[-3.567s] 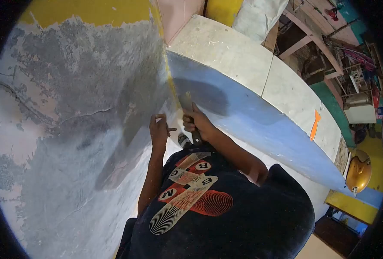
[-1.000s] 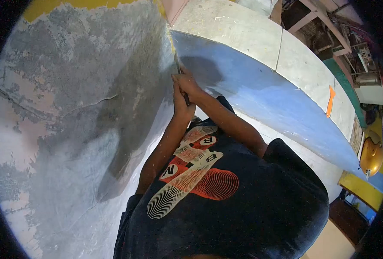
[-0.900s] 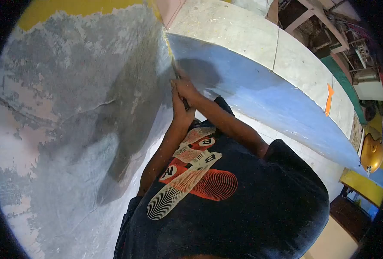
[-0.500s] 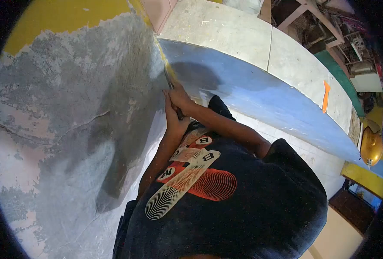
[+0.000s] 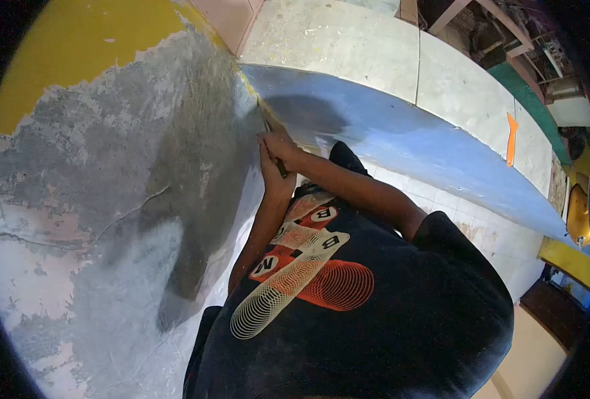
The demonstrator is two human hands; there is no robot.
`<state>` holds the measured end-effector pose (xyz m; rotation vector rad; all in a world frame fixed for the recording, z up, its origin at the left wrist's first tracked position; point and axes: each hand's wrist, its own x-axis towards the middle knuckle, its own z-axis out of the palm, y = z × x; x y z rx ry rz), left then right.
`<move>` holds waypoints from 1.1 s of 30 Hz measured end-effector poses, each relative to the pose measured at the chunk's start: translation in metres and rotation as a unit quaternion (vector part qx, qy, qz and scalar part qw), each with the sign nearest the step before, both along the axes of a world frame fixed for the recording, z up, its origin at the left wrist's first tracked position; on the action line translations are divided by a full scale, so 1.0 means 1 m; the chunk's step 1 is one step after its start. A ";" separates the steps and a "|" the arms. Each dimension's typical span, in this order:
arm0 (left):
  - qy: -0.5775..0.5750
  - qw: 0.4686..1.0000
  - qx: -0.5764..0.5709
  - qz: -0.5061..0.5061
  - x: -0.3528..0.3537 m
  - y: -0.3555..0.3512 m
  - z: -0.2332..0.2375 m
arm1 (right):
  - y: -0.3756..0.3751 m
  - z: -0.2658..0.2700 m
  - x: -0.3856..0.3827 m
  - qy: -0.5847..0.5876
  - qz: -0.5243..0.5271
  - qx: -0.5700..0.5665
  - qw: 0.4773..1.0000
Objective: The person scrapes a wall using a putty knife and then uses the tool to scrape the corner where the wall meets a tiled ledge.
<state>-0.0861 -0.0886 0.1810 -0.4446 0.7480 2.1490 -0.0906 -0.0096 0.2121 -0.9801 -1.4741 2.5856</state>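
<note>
Both of my hands are wrapped around a slim, dark-handled scraper, its thin end reaching up along the wall corner. My right hand grips it higher up, nearer the corner. Lower on the handle, my left hand closes around it, and the handle shows between the two. The scraper's tip lies at a strip of yellow paint between the patchy grey wall and the blue panel. Whether the tip touches the surface is hard to make out.
An orange hand tool lies on the pale ledge at right. Yellow paint covers the upper left wall. White floor tiles lie below the panel. A golden rounded object stands at far right.
The view has shifted slightly, so the orange tool and ledge sit farther right. My hands stay on the scraper near the corner, with its angle a little different.
</note>
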 end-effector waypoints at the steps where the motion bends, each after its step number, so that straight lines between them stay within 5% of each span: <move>1: -0.003 1.000 -0.005 0.000 0.003 -0.005 0.001 | -0.002 -0.001 0.002 -0.012 -0.009 -0.032 0.999; 13: -0.020 0.999 -0.035 -0.001 0.013 0.004 0.053 | -0.001 0.007 0.000 0.002 0.004 0.035 0.999; 17: 0.040 0.998 -0.041 -0.015 0.009 0.003 0.020 | -0.001 -0.004 -0.003 0.019 -0.013 0.113 0.993; 21: -0.002 0.999 -0.032 -0.007 0.018 0.011 0.041 | 0.007 -0.016 -0.001 0.036 -0.010 0.131 0.991; 23: 0.036 0.999 -0.020 -0.005 0.020 0.009 0.054 | 0.009 0.025 0.008 0.001 0.064 0.056 0.996; 26: 0.015 1.000 0.000 0.003 0.008 0.013 0.027 | 0.011 0.008 -0.005 -0.002 0.024 0.024 0.999; 33: 0.014 0.999 -0.030 0.026 0.018 0.015 0.049 | 0.009 0.025 0.001 0.027 0.034 0.061 0.997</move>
